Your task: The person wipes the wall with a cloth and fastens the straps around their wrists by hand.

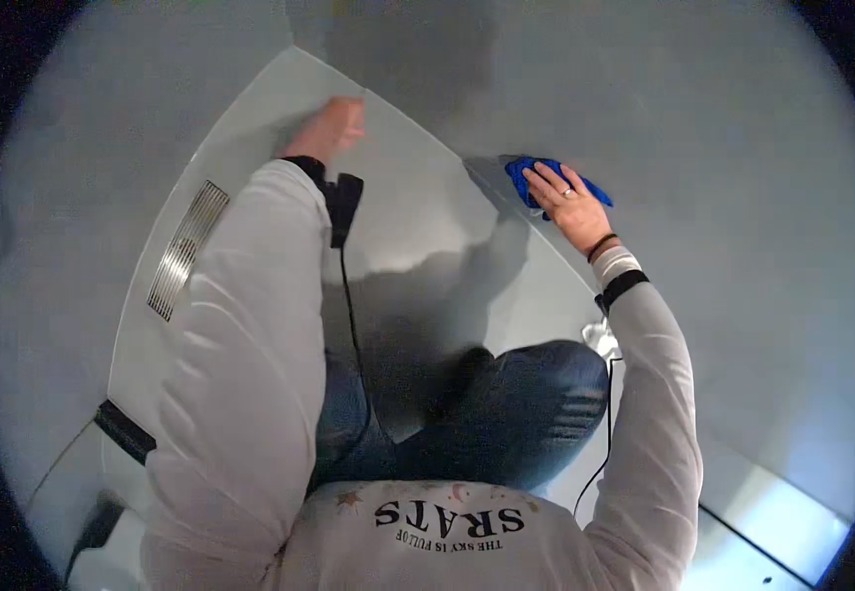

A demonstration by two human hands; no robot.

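Note:
My right hand (571, 202) presses a blue cloth (538, 175) against the grey wall (703, 177), just above the seam where wall and floor meet. A ring shows on one finger and a dark band circles the wrist. On the left, my left hand (334, 126) is closed over the pale floor (398, 187), near its far corner. Motion blurs its fingers, and whatever they hold, if anything, cannot be made out. A black device with a cable (346, 209) is strapped at the left wrist.
A slotted metal vent (188, 250) lies in the floor at the left. Below it is a black strip (125, 431). My bent legs in jeans (546, 404) are at the bottom centre. Thin black cables run beside both arms. A shiny crumpled item (600, 339) sits beside my knee.

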